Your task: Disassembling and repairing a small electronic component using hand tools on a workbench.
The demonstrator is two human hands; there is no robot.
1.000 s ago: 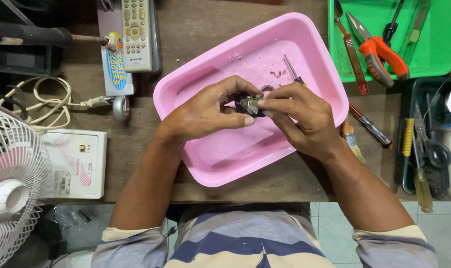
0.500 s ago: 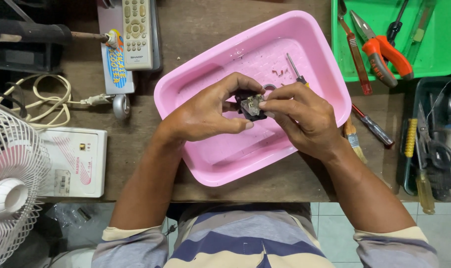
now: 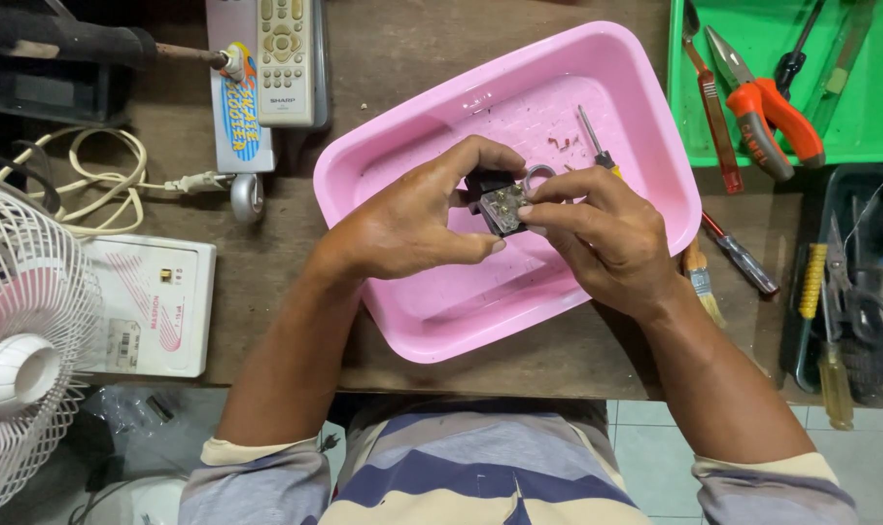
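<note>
Small dark electrical part [image 3: 500, 202] at frame centre, pinched from both sides over the pink tray [image 3: 441, 311]. Left hand [image 3: 412, 224] clamped on its left edge, right hand [image 3: 606, 238] on its right. Small screwdriver [image 3: 593, 138] lying inside, just above the right fingers; green tray [image 3: 849, 146] with orange-handled pliers [image 3: 767, 107] at upper right

Dark wooden table [image 3: 412, 58], bearing a pink tub [image 3: 645, 146], green tray [image 3: 879, 136], remote control [image 3: 284, 58], white box [image 3: 155, 306], coiled cord [image 3: 91, 185], paintbrush [image 3: 702, 282].

Bright, even light; sharp focus
</note>
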